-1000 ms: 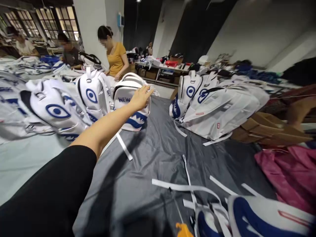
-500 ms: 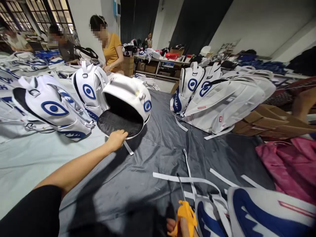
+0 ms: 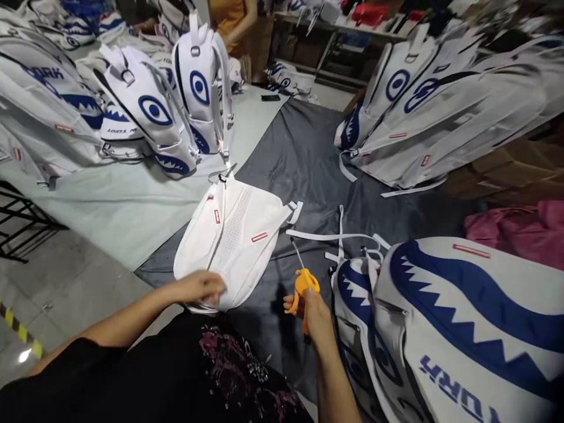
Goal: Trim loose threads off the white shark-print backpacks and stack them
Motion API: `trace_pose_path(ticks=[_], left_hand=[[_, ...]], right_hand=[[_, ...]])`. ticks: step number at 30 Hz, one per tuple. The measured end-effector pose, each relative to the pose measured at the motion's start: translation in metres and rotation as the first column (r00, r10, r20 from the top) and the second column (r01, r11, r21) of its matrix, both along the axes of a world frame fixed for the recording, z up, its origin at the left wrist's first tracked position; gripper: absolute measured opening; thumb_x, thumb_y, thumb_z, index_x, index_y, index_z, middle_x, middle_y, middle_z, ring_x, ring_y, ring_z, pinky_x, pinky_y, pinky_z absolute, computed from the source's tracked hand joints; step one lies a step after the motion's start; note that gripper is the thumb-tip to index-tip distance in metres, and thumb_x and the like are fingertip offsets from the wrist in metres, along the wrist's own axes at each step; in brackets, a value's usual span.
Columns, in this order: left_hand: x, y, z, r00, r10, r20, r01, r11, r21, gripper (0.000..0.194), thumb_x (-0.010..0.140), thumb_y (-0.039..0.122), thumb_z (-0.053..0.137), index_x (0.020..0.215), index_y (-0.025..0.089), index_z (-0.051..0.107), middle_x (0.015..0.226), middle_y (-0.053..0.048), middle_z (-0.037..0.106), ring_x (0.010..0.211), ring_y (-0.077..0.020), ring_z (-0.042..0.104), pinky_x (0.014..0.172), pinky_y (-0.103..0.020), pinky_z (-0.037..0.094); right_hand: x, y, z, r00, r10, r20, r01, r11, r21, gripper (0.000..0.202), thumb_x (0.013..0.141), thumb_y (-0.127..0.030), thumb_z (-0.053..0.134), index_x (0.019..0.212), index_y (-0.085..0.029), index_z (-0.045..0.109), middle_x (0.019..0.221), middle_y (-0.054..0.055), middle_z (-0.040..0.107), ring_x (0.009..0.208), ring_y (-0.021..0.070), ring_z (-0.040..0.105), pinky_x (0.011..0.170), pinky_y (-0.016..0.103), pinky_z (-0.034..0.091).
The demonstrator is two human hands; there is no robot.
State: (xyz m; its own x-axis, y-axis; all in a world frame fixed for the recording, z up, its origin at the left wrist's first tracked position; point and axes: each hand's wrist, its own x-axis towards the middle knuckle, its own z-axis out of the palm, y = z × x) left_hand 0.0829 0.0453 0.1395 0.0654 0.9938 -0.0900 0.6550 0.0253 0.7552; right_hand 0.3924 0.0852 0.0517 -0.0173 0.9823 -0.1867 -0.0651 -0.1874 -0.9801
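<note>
1. The right hand [image 3: 311, 305] comes up from the bottom edge, its forearm slanting up and leftward, fingers closed round the grip of an orange blow gun [image 3: 306, 283]; the thin nozzle points away and slightly left.
2. The left hand [image 3: 202, 288] reaches in from the lower left, back of the hand up, fingers curled inward at the near end of the white backpack [image 3: 240, 241]. It is blurred; whether it grips the fabric, I cannot tell.
3. That backpack lies flat on the tabletop [image 3: 264, 164], strap side up, left of the nozzle.
4. Close on the right, shark-mouth bags [image 3: 476, 317] crowd the right forearm's outer side.
5. Loose white straps [image 3: 326, 236] stretch across the dark cloth just beyond the nozzle tip.
6. Pink fabric [image 3: 515, 232] lies behind those bags.
7. Farther off, upright backpacks [image 3: 200, 88] stand at left, and leaning backpacks [image 3: 453, 123] at right.
8. Beyond them are a person in yellow [image 3: 229, 20] and a loaded shelf [image 3: 335, 29].
</note>
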Motion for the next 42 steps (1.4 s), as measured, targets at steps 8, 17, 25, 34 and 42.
trace_pose_path(ticks=[8,17,25,34,42], left_hand=[[-0.005,0.038,-0.091,0.655,0.514,-0.554,-0.348,0.856,0.382,0.094,0.088,0.054,0.064,0.16,0.008,0.024,0.166,-0.028,0.011,0.153,-0.0469,0.013,0.119,-0.064,0.02],[-0.096,-0.067,-0.111,0.644,0.467,-0.606,-0.298,0.883,0.363,0.1,0.085,0.063,0.063,0.159,0.009,0.023,0.162,-0.03,0.023,0.147,-0.0441,0.031,0.114,-0.058,0.033],[-0.092,-0.083,-0.103,0.763,0.39,-0.516,-0.292,0.92,0.263,0.072,0.09,0.03,0.06,0.156,0.014,0.036,0.153,-0.025,0.043,0.137,-0.0403,0.046,0.112,-0.054,0.037],[-0.147,-0.067,-0.078,0.502,0.585,0.637,-0.51,0.795,-0.328,0.055,0.097,0.06,0.042,0.107,0.009,0.062,0.084,-0.017,0.075,0.06,-0.0218,0.069,0.055,-0.031,0.053],[-0.116,-0.046,-0.078,0.863,0.465,0.198,-0.453,0.885,-0.107,0.048,0.1,0.048,0.042,0.128,0.015,0.062,0.104,-0.015,0.074,0.083,-0.0242,0.071,0.075,-0.035,0.056]], right_hand=[[-0.041,0.06,0.104,0.978,0.093,0.187,-0.12,0.983,0.14,0.045,0.092,-0.064,0.049,0.107,-0.022,0.057,0.067,0.003,0.068,0.057,0.0228,0.069,0.055,0.035,0.059],[-0.073,0.1,0.144,0.784,0.376,0.493,-0.399,0.915,-0.065,0.035,0.102,-0.05,0.042,0.103,-0.018,0.055,0.055,0.001,0.063,0.047,0.0184,0.062,0.049,0.027,0.049],[-0.098,0.086,0.132,0.48,0.503,0.719,-0.61,0.78,-0.139,0.043,0.099,-0.056,0.046,0.078,-0.019,0.055,0.045,-0.005,0.048,0.035,0.0105,0.044,0.035,0.02,0.034],[-0.165,0.061,0.133,0.259,0.682,0.684,-0.771,0.572,-0.278,0.041,0.095,-0.055,0.056,0.097,-0.016,0.065,0.051,-0.003,0.052,0.039,0.0102,0.045,0.038,0.021,0.035],[-0.168,0.052,0.158,0.294,0.61,0.736,-0.759,0.617,-0.209,0.046,0.096,-0.06,0.054,0.097,-0.015,0.064,0.052,-0.003,0.05,0.041,0.0096,0.045,0.039,0.02,0.035]])
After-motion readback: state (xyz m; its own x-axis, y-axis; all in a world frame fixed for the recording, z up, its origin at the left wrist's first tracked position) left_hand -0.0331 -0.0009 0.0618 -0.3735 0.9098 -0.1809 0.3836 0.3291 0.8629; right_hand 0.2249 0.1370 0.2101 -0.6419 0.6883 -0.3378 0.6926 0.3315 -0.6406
